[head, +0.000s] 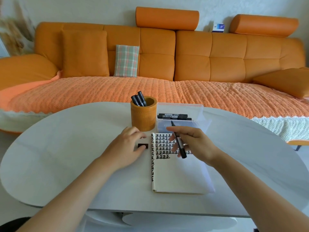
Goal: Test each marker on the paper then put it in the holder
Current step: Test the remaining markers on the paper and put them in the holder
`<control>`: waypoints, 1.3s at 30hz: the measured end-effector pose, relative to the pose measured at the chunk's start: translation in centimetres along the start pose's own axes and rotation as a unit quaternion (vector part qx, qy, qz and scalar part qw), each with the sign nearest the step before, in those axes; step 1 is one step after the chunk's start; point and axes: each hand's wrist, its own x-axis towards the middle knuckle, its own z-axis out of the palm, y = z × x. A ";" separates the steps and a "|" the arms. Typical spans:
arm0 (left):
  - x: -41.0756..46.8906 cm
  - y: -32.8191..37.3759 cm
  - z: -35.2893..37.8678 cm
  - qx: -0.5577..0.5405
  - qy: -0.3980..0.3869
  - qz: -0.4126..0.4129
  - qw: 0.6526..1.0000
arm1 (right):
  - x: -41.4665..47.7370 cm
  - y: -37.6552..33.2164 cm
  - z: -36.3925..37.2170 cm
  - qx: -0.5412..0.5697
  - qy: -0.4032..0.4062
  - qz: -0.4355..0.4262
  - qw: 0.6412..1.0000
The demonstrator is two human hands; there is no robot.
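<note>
Black marker [178,141] pinched in my right hand [194,144], nib tilted up toward the top of the frame and off the paper [177,174] below centre, so no stray ink hits the rows of test marks. My left hand [127,144] curls over the cap [143,145] on the white table [66,148], thumb touching it; gripped or not, I cannot tell. Capping looks next, then into the orange holder [143,118], centre frame, where 3 markers [139,99] stand; spares [173,116] wait just right.
</note>
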 end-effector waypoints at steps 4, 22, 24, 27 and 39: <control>0.2 -0.2 0.7 0.000 -0.034 -0.002 0.999 | 0.2 -0.3 -0.4 -0.103 -0.005 -0.018 0.995; 1.3 1.9 -0.2 -0.072 0.020 0.013 0.997 | 0.5 0.6 0.2 -0.405 0.063 -0.115 0.905; 1.2 2.0 -0.2 -0.080 0.019 0.022 0.996 | 0.5 0.6 0.3 -0.405 0.055 -0.109 0.906; 1.2 2.3 -0.1 -0.080 0.007 0.039 0.996 | 0.5 0.5 0.6 -0.409 0.044 -0.101 0.906; 1.5 2.8 -0.7 -0.096 -0.001 0.067 0.993 | 0.4 1.3 1.6 -0.396 0.078 -0.178 0.897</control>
